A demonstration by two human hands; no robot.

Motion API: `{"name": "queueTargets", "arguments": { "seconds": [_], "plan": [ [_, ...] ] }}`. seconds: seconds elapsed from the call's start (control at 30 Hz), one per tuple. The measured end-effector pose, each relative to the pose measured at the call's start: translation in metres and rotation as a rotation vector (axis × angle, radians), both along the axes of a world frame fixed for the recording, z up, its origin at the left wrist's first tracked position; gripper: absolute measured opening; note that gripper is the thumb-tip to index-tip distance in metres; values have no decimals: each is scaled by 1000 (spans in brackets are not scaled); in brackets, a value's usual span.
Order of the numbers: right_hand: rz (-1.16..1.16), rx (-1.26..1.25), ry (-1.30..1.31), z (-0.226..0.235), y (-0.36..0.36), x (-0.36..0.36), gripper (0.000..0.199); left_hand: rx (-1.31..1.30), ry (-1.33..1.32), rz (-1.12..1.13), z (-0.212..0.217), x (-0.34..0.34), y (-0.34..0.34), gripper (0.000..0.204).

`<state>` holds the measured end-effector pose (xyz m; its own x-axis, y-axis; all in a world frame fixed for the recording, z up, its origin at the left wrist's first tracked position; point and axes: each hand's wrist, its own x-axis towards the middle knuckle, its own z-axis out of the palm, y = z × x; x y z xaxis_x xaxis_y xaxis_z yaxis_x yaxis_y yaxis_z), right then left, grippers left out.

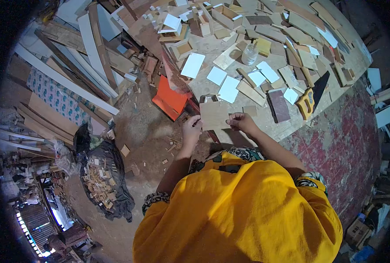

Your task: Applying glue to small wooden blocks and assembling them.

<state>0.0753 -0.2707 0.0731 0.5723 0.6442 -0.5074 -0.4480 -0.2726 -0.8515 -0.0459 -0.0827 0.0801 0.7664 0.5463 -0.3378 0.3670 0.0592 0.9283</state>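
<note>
A thin, pale square wooden board [214, 115] is held up by its side edges close to the table's near corner. My left hand [193, 128] pinches its left edge, and the fingers of my right hand [242, 122] close on its right edge. Something with dark and light patches shows just behind the board's top edge, mostly hidden. Beyond it, white rectangular panels [228, 89] lie on the wooden worktable [287, 127]. A small wood piece [249, 111] rests right of the board. An orange sheet-like piece [171, 99] is left of the table corner.
A handsaw with a yellow handle [306, 104] lies at the table's right edge. A clear bottle [250, 53] stands among wood offcuts and small open wooden boxes [225, 16]. On the floor at left, a black sack [122, 193] holds scraps; long planks [67, 81] lean behind it.
</note>
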Motion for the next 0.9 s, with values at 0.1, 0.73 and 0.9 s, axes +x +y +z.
{"name": "queueTargets", "arguments": {
  "seconds": [0.1, 0.73, 0.9],
  "plan": [
    [-23, 24, -10, -4, 5, 4, 11, 121, -53, -19, -4, 9, 6, 21],
    [-176, 71, -147, -24, 19, 8, 12, 459, -50, -46, -25, 19, 15, 29],
    [-185, 44, -196, -24, 21, 8, 12, 495, -36, -64, -24, 21, 15, 29]
  ]
}}
